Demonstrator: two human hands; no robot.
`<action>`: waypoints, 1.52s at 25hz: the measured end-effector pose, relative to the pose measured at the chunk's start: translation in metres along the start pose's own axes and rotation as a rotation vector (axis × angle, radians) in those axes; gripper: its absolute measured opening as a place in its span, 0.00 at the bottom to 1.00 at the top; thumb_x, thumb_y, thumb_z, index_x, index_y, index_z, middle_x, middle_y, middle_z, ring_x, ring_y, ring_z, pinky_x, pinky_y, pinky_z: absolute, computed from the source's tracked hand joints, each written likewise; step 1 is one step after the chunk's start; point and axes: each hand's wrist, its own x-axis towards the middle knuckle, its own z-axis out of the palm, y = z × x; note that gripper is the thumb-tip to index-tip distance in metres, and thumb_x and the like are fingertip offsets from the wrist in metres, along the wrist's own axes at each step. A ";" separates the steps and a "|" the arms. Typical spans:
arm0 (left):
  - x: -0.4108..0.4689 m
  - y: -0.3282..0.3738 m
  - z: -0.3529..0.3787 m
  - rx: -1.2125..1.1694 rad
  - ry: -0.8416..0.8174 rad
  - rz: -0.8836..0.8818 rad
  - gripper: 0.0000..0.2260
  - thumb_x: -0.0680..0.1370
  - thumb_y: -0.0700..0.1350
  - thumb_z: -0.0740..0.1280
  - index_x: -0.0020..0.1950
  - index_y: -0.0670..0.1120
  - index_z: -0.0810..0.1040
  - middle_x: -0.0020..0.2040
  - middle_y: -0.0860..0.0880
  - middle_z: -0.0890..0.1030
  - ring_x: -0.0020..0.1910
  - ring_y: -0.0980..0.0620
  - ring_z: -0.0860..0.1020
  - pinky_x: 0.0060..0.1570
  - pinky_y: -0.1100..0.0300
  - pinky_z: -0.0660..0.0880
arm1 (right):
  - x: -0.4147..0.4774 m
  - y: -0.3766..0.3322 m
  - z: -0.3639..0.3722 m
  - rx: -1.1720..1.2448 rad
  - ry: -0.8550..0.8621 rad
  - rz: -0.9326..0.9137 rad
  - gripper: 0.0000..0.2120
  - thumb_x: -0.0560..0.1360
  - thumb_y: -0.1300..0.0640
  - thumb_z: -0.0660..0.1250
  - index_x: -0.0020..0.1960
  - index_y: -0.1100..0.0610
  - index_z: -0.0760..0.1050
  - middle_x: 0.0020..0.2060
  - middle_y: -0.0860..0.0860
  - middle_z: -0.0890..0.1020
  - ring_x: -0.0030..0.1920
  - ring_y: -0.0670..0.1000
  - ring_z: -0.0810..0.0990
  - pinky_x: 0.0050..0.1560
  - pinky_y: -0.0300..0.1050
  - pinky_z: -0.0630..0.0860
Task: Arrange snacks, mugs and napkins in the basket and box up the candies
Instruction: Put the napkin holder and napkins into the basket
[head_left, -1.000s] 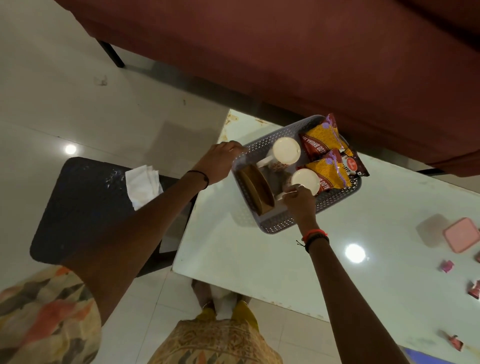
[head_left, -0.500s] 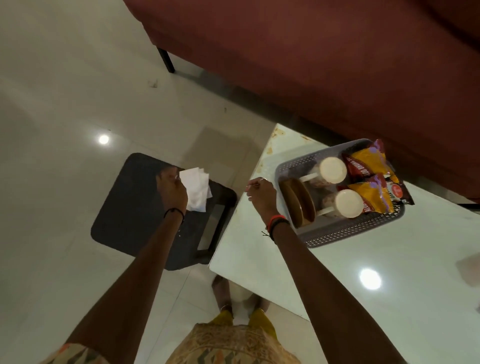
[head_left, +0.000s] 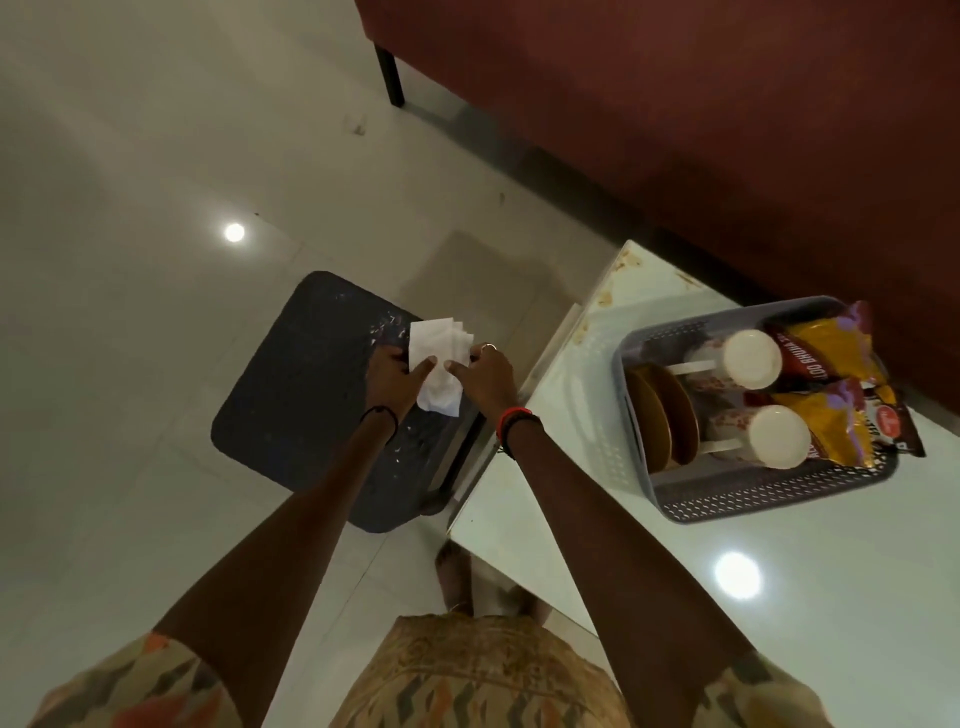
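A stack of white napkins lies on a black stool left of the table. My left hand grips the stack's left edge and my right hand holds its right edge. On the white table stands a grey perforated basket. In it are two white mugs lying on their sides, brown plates standing on edge, and yellow snack packets at its right end.
A dark red sofa with a black leg runs along the far side of the table. Pale glossy floor tiles surround the stool. My feet show below the table's near corner.
Both hands left the basket and moved left to the stool. The left hand reached the napkins first; now the right hand has joined it on the stack.
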 end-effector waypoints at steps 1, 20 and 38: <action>0.002 0.001 0.001 0.005 -0.021 0.001 0.15 0.73 0.44 0.71 0.48 0.31 0.79 0.46 0.36 0.82 0.45 0.41 0.81 0.41 0.55 0.77 | 0.001 0.000 0.004 0.002 0.016 -0.004 0.21 0.73 0.56 0.71 0.60 0.66 0.73 0.57 0.61 0.79 0.58 0.59 0.78 0.54 0.45 0.74; -0.047 0.101 0.018 -0.416 -0.616 -0.032 0.20 0.75 0.36 0.67 0.65 0.46 0.69 0.54 0.48 0.78 0.51 0.50 0.80 0.47 0.55 0.81 | -0.065 0.045 -0.108 0.712 -0.223 0.079 0.24 0.71 0.60 0.73 0.66 0.60 0.73 0.63 0.58 0.78 0.64 0.59 0.76 0.67 0.57 0.72; -0.056 0.230 0.154 0.938 -0.533 1.180 0.12 0.77 0.46 0.65 0.58 0.45 0.79 0.56 0.44 0.77 0.52 0.45 0.76 0.52 0.53 0.72 | -0.109 0.141 -0.224 0.148 0.584 0.127 0.14 0.75 0.53 0.68 0.55 0.63 0.76 0.50 0.59 0.84 0.51 0.57 0.81 0.51 0.55 0.80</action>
